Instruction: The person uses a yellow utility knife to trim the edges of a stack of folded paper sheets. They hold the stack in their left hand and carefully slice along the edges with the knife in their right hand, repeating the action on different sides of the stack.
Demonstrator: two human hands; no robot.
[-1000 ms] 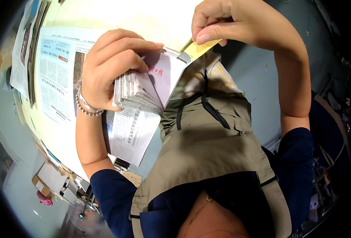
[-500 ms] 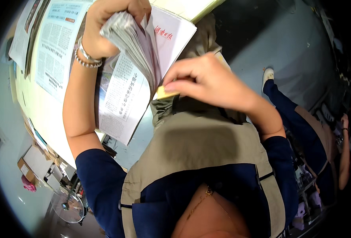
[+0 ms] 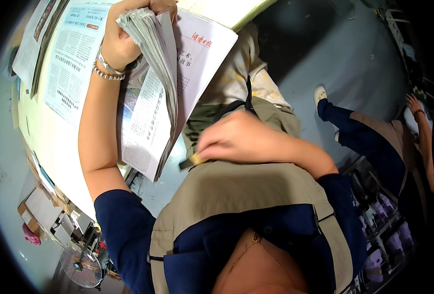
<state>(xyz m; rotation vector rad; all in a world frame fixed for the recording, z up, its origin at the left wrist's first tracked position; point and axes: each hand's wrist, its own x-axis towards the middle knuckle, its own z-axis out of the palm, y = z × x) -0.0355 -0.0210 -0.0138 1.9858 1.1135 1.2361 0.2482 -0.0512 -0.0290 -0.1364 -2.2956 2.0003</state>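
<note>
At the table's edge, my left hand (image 3: 121,41) is closed on the folded-up part of a newspaper stack (image 3: 164,88), its sheet edges bunched and bent upward. The rest of the stack lies flat, part of it overhanging the edge. My right hand (image 3: 241,138), slightly blurred, is in front of my apron. Its fingers pinch a small tool with a yellow handle (image 3: 196,159) and a dark, flat end; its exact kind cannot be made out. The tool is apart from the paper, just right of the stack's near corner.
More newspapers (image 3: 75,59) lie on the pale table (image 3: 62,142) at the left, with another pile (image 3: 38,44) beyond. A fan (image 3: 80,264) and boxes (image 3: 36,210) stand at lower left. Another person's leg (image 3: 361,134) and hand (image 3: 414,104) show at the right, near a rack (image 3: 378,235).
My right hand has moved toward my body with the tool, away from the stack's edge. The folded sheets have shifted slightly left under my left hand. The other person has moved a little.
</note>
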